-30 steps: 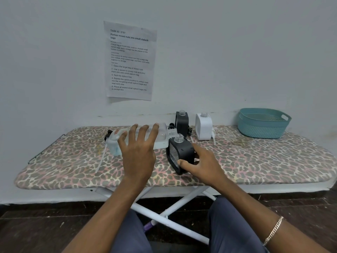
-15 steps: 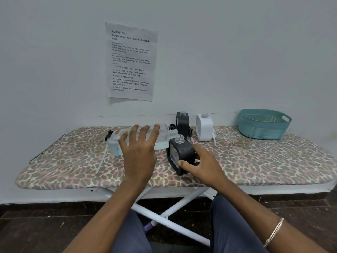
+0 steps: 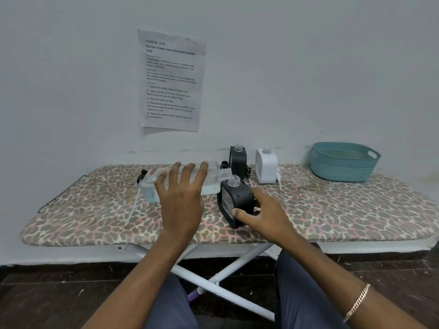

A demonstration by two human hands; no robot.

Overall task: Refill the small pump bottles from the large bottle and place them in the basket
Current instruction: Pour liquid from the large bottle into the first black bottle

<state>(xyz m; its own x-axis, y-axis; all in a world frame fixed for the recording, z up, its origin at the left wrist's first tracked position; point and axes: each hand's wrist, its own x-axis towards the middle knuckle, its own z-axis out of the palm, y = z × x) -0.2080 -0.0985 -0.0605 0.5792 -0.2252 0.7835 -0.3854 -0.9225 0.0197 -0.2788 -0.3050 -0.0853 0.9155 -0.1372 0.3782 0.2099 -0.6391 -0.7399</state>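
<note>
A large clear bottle [image 3: 211, 180] lies on its side across the ironing board [image 3: 332, 210], its open neck pointing right. My left hand [image 3: 181, 195] hovers over it with fingers spread and straight. A small black bottle [image 3: 234, 200] without its pump stands just right of that neck, tilted a little. My right hand [image 3: 263, 214] grips it from the right, thumb on its front face. Behind stand a second black bottle [image 3: 238, 160] and a white bottle [image 3: 266, 166], both uncapped. A teal basket [image 3: 343, 162] sits at the far right, nothing visible inside.
Loose pump heads with white tubes lie at the board's left [image 3: 142, 178] and beside the white bottle [image 3: 279, 176]. A printed sheet [image 3: 171, 81] hangs on the wall close behind. The board's white legs and my knees are below.
Almost nothing has moved; my left hand stays spread over the large bottle and my right hand keeps its hold on the small black bottle.
</note>
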